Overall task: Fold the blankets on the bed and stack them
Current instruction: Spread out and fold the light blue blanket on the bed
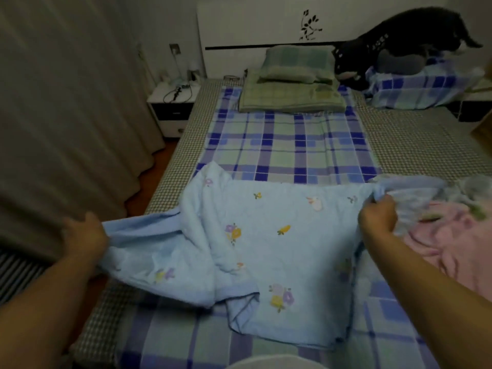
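Home bedroom: bed [415, 145] with plaid sheet fills centre frame, pillow [295, 62] and white headboard [239, 27] at top, nightstand [170, 107] upper left, curtain [66, 102] along left edge.

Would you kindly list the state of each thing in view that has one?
Light blue blanket: partly spread, rumpled, held at both ends.
Pink blanket: crumpled, unfolded.
Green blanket: folded, pillow on top.
Left hand: grips the blue blanket.
Right hand: grips the blue blanket.
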